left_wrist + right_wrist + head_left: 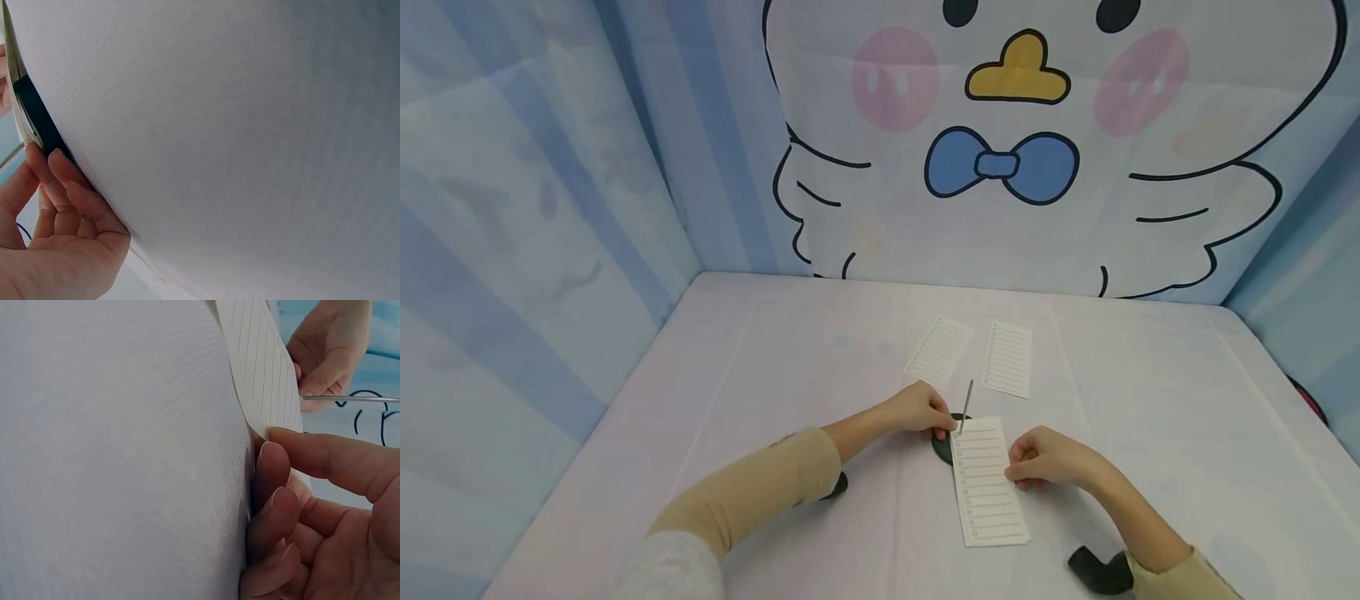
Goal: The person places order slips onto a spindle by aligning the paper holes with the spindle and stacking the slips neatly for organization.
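A pale tabletop (805, 358) meets a back curtain (722, 150) printed with a white cartoon bird (895, 208) wearing a blue bow tie (997, 165), while blue-and-white drapes (535, 250) hang along both sides

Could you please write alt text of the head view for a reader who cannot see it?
A person's left hand and right hand hold a lined paper stack at its upper left corner and right edge; a metal spike rises by that corner, and the stack partly hides a dark base. Two similar slips lie beyond on a pale table, before a cartoon backdrop.
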`<state>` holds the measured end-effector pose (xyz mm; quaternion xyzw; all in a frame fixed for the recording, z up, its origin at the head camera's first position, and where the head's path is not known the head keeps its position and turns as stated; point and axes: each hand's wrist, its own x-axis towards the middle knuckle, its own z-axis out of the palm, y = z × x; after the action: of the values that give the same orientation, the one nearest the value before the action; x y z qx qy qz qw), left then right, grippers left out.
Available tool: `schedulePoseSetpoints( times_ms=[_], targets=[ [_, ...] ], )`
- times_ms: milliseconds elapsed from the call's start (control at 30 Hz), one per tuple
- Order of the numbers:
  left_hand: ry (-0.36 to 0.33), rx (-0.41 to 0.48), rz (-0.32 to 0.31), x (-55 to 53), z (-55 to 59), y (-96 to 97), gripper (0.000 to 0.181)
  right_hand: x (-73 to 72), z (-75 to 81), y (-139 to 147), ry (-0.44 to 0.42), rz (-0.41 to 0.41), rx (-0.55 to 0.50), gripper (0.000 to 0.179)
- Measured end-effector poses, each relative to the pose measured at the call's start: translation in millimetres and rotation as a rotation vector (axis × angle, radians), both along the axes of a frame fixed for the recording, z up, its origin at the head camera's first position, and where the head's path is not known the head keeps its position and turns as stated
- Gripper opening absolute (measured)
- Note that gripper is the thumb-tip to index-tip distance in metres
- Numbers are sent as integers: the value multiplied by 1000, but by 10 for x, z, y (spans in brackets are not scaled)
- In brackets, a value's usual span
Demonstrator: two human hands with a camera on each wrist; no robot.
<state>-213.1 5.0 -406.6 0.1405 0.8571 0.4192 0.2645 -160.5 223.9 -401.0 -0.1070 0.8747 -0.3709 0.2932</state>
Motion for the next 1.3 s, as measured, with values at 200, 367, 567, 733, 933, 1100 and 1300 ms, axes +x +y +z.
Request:
schedulePoseSetpoints(
  times_ms=[200,367,567,733,933,1100,1300],
  targets=[
    [-11,25,-8,2,-14,-12,15,11,91,36,42,-36,70,16],
    [-18,33,-4,2,-14,-20,15,-108,208,79,209,-55,104,14],
    [-36,44,2,-3,-5,-26,15,-372,238,89,434,-80,155,15],
    [-40,45,-2,-7,-15,-27,15,-619,210,92,549,-101,253,23],
    [-43,48,-5,-15,-21,-28,15,-868,172,104,697,-65,418,29],
    [-35,40,-11,-19,-28,-32,15,-1043,145,79,756,-25,544,34],
    [-31,26,-10,-20,-12,-30,15,-1208,138,55,748,3,659,38]
  ],
)
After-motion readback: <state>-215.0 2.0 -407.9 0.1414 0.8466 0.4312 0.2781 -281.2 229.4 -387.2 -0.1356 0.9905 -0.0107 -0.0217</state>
